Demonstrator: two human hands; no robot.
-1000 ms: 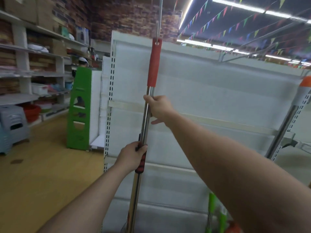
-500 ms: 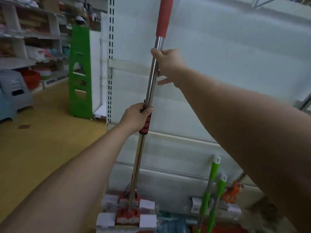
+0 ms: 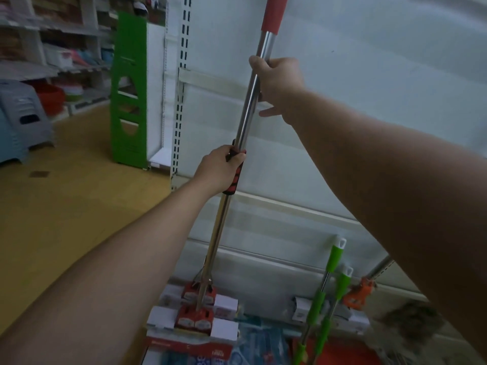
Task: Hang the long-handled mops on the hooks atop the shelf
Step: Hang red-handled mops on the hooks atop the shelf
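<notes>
big danger first: the mop (image 3: 245,119) stands almost upright against the white shelf panel (image 3: 369,101), its red top sleeve (image 3: 274,11) runs out of the top of the view, and the hooks are nowhere in shot. the gaze is down at the floor end, so any hooking up there would be done blind, and the loop could miss and the whole pole tip away from the shelf. second worry: the mop head (image 3: 197,306) sits right over the stacked boxes (image 3: 224,330), and whether it touches them i cannot tell. a swing at the bottom could knock them, or clip the green-handled mops (image 3: 332,262) leaning just to the right. third: bare chrome is slick, and a loose upper grip would let the pole slide down.

now the hands. the left hand (image 3: 221,169) is wrapped tight round the red-and-black collar (image 3: 234,180) midway along the shaft, fingers fully closed on it, arm stretched out. the right hand (image 3: 276,83) is higher, fingers curled round the chrome just below the red sleeve, clamped on the pole, with one finger sticking out loose underneath. both grips are on, with a stretch of bare shaft between them.
</notes>
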